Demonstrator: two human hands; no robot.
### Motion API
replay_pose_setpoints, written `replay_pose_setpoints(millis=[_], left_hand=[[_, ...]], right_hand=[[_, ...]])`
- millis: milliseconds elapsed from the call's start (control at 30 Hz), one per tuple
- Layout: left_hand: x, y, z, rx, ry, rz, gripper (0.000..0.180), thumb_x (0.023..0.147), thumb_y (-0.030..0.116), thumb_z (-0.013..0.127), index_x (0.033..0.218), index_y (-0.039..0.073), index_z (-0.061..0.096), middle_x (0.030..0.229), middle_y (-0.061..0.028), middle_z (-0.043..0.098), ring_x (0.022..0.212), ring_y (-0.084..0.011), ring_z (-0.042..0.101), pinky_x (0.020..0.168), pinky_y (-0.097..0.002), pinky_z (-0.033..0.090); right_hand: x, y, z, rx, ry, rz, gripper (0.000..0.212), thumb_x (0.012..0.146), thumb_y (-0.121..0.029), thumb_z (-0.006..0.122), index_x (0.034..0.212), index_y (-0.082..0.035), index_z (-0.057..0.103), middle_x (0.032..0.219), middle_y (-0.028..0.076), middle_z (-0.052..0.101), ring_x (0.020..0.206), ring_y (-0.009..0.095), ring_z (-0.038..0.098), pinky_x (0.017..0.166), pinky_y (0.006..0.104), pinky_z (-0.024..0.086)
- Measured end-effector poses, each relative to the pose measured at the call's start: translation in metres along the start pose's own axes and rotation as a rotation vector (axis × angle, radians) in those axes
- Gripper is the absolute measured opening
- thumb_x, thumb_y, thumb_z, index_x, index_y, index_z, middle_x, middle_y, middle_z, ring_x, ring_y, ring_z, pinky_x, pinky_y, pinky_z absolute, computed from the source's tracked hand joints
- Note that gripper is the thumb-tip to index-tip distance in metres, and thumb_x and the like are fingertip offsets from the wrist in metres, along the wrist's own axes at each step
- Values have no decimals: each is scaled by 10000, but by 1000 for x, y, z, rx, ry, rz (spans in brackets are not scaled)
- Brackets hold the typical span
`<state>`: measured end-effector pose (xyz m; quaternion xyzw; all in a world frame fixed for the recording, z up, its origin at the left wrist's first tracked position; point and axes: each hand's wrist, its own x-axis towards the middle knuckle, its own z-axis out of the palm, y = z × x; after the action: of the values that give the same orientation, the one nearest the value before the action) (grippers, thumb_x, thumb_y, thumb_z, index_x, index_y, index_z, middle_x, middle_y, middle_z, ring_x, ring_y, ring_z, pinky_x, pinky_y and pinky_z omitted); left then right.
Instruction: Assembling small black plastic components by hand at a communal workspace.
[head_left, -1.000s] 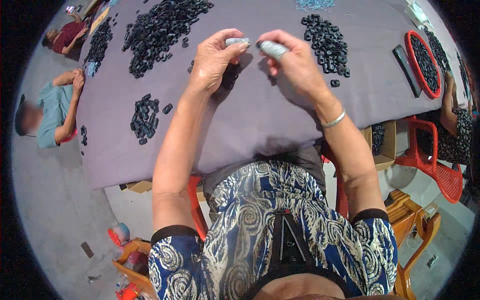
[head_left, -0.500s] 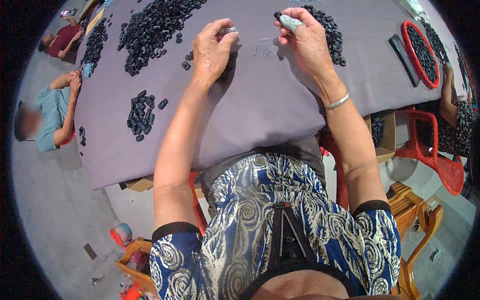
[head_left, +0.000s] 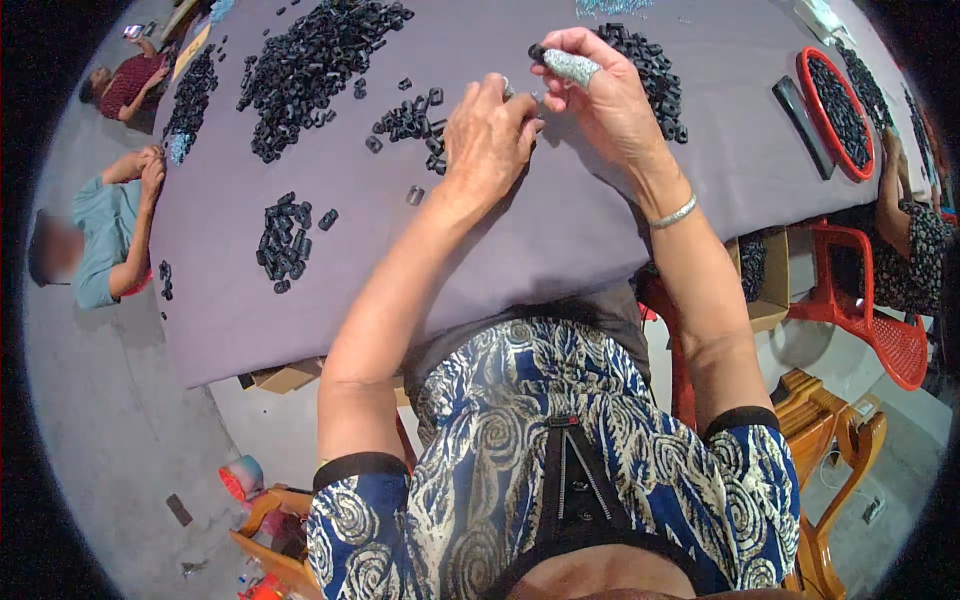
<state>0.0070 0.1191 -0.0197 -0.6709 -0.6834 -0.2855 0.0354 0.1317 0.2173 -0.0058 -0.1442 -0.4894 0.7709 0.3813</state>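
My right hand (head_left: 615, 100) pinches a small black plastic part (head_left: 537, 52) between its fingertips; the thumb is wrapped in silver-grey tape (head_left: 572, 68). My left hand (head_left: 488, 145) is lowered to the tabletop just left of it, fingertips drawn together where small metal springs lay. Whatever those fingertips hold is hidden. Left of this hand lies a small cluster of black parts (head_left: 405, 120), with a lone part (head_left: 415, 195) close to my wrist. Behind my right hand sits a heap of similar black parts (head_left: 645, 75).
The grey-cloth table (head_left: 560, 235) also carries a large black heap (head_left: 310, 75) and a small group of parts (head_left: 285, 240). At right stand a red basket (head_left: 870, 160) of black parts and a long dark box (head_left: 803, 125). Other people sit along both sides.
My left hand has moved right and down onto the springs, uncovering the small cluster of parts. My right hand has shifted slightly left and down, still pinching the black part.
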Motion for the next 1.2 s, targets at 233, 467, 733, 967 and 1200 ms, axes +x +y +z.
replay_pose_setpoints(millis=[233, 467, 733, 967, 1200], left_hand=[[-2, -1, 8, -3, 46, 43, 159, 777, 78, 642, 925, 32, 608, 898, -112, 510, 852, -312, 522, 705, -423, 466], [-6, -11, -10, -577, 111, -257, 117, 864, 72, 597, 973, 30, 595, 812, -46, 579, 715, -143, 529, 667, -302, 459], [-2, -8, -47, -945, 86, -341, 80, 918, 93, 583, 936, 17, 600, 753, 33, 549, 655, -39, 467, 575, -189, 387], [-4, -6, -51, -918, 98, -349, 76, 904, 90, 606, 937, 22, 614, 764, 27, 569, 657, -41, 493, 576, -190, 406], [-2, -10, -48, -718, 76, -313, 86, 892, 81, 620, 942, 11, 627, 786, 23, 592, 686, -48, 519, 605, -196, 431]], right_hand=[[-4, -1, -3, 231, -234, 50, 151, 943, -98, 513, 1073, -40, 561, 945, 58, 605, 774, 89, 547, 629, 249, 477], [-2, -2, -3, 255, -289, 52, 160, 942, -128, 531, 1077, -48, 564, 930, 42, 606, 772, 87, 544, 626, 238, 466], [-7, -1, 8, -33, -154, 35, 128, 922, -125, 555, 1015, -46, 596, 853, -2, 605, 678, 56, 524, 597, 200, 456], [-8, 1, 11, -373, -98, 21, 96, 887, -124, 595, 953, -60, 623, 773, -45, 577, 650, 36, 510, 595, 194, 438], [-9, 0, 15, -407, -113, 5, 99, 884, -118, 596, 957, -54, 616, 769, -44, 571, 650, 37, 504, 584, 200, 432]])
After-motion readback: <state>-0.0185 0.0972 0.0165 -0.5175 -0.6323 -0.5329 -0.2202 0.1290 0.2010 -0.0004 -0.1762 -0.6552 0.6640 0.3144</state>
